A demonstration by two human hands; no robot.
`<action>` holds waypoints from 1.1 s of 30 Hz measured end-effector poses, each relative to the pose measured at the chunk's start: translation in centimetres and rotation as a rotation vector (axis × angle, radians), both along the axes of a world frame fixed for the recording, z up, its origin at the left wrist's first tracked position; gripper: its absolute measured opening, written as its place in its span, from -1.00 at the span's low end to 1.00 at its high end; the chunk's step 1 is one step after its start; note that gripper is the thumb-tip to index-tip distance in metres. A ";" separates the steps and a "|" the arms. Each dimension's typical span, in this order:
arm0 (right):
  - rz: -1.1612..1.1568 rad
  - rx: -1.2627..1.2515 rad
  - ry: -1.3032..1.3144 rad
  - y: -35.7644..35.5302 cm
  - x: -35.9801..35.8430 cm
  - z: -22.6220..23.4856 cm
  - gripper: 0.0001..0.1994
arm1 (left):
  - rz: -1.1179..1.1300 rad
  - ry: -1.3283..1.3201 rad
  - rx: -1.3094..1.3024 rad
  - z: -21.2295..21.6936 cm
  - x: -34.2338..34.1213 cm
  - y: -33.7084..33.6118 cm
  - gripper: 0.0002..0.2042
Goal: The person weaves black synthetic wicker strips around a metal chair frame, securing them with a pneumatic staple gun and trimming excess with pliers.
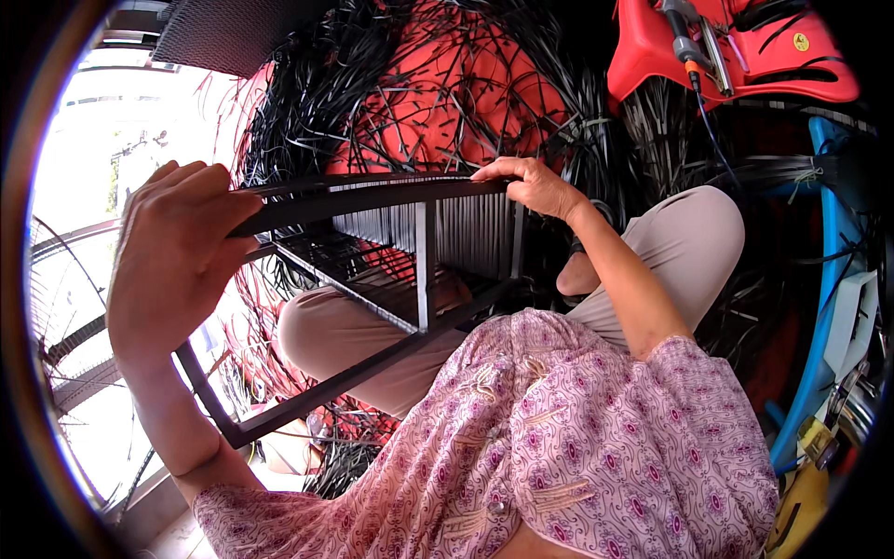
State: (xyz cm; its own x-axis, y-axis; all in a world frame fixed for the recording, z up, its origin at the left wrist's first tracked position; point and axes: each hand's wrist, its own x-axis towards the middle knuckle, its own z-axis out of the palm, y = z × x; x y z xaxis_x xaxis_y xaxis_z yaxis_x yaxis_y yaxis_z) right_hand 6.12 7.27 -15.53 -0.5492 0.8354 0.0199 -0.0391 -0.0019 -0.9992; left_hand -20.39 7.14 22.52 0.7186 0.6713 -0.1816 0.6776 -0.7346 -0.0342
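Observation:
A dark rectangular frame [326, 388] of straight bars lies tilted across my lap, with rows of grey-black strips [463, 238] stretched over part of it. My left hand [172, 256] is closed round the left end of the frame's upper bar, its fingertips curled over the top. Toward the bar's right end, my right hand [538, 189] grips with bent fingers, the index finger lying along the top edge. Thin black strips [372, 180] run along that bar between the hands. Whether a loose strip is pinched in either hand, I cannot tell.
Heaps of loose black strips lie over red cloth or sacking [410, 93] ahead. A red plastic chair [643, 47] at the far right carries a corded tool [687, 45]. A blue curved edge [808, 373] and metal tools [843, 401] are at my right. Wheel-like hoops [70, 279] stand at left.

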 end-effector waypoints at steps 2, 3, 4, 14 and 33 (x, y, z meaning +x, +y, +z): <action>-0.038 -0.002 -0.066 0.3 1.1 -1.3 -0.49 | 0.020 0.084 0.009 0.6 -0.4 0.3 -0.68; -0.048 0.007 -0.083 0.4 1.6 -2.0 -0.51 | 0.030 0.097 0.007 0.7 -0.9 0.6 -0.68; -0.045 0.020 -0.098 0.6 1.8 -2.1 -0.54 | 0.055 0.111 0.009 1.0 -1.5 0.3 -0.68; -0.138 0.031 -0.149 0.1 2.1 -3.6 -0.66 | 0.082 0.073 0.028 2.3 -4.9 0.4 -0.62; -0.483 0.159 -0.296 -1.4 0.5 -4.8 -0.87 | 0.081 0.097 0.039 2.5 -6.4 0.5 -0.57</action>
State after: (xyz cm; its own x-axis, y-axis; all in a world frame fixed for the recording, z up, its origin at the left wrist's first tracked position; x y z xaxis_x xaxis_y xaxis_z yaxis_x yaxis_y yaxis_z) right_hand 6.58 5.89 -20.29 -0.1080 0.9917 0.0693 0.2824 0.0974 -0.9543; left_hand -26.75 7.64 25.00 0.6424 0.7341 -0.2201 0.7264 -0.6748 -0.1302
